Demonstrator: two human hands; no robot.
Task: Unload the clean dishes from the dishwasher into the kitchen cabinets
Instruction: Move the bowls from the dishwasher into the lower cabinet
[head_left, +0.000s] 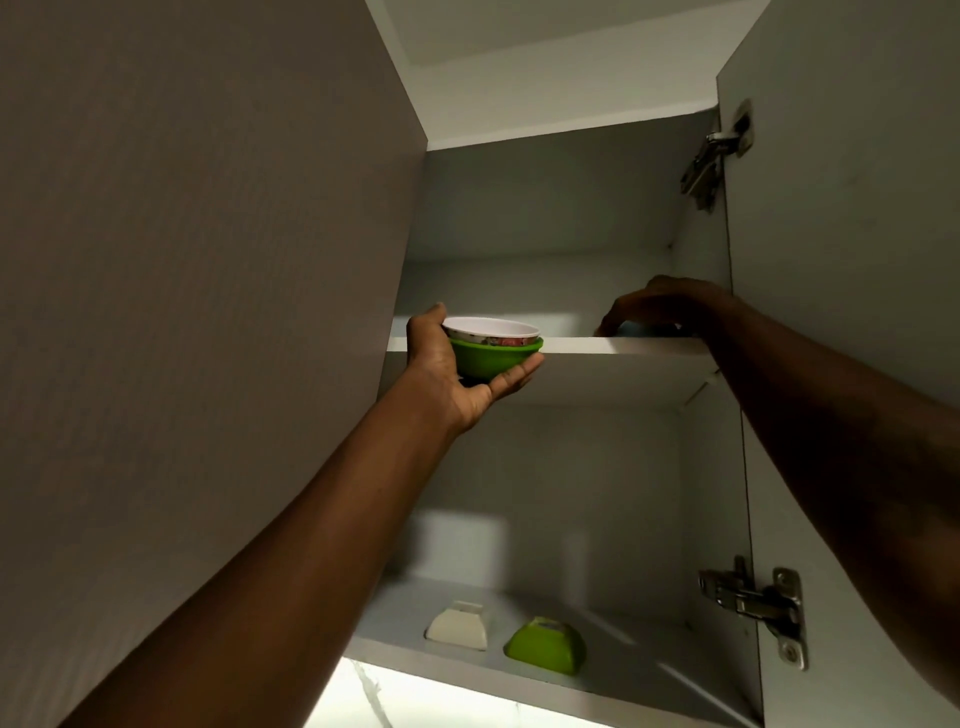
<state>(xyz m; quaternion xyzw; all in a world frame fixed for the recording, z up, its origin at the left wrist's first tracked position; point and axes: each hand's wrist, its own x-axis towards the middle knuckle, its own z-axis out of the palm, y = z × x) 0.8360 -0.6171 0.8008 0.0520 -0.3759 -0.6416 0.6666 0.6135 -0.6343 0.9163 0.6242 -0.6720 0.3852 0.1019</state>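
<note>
1. My left hand (452, 371) has a cupped grip under a nested pair of bowls: the palm and fingers cradle the base of the green bowl (493, 358), and the thumb rides up beside the rim of the white bowl (491, 330) sitting inside it.
2. The stack is upright and level, held at the front edge of the upper shelf (597, 345), at its left end. From this low angle I cannot tell whether the green bowl's base clears the shelf lip or is just below it.
3. My right hand (660, 306) is up on the same shelf at the right, palm down with fingers bent to the board. Something bluish shows beneath the fingers, but I cannot tell what it is or whether the grip has closed on it.
4. Lower down, the bottom shelf (649, 670) carries two upturned dishes side by side, a cream one (460, 626) and a green one (545, 644), apart from each other.
5. The cabinet door (841, 260) stands open on the right, hinges visible.
6. I judge this as the putting-away step: bowls at the cabinet, not yet set down.
7. The next move calls for raising the stack over the lip, sliding it inward onto bare shelf, keeping it level so the white bowl stays seated, then opening the fingers.
</note>
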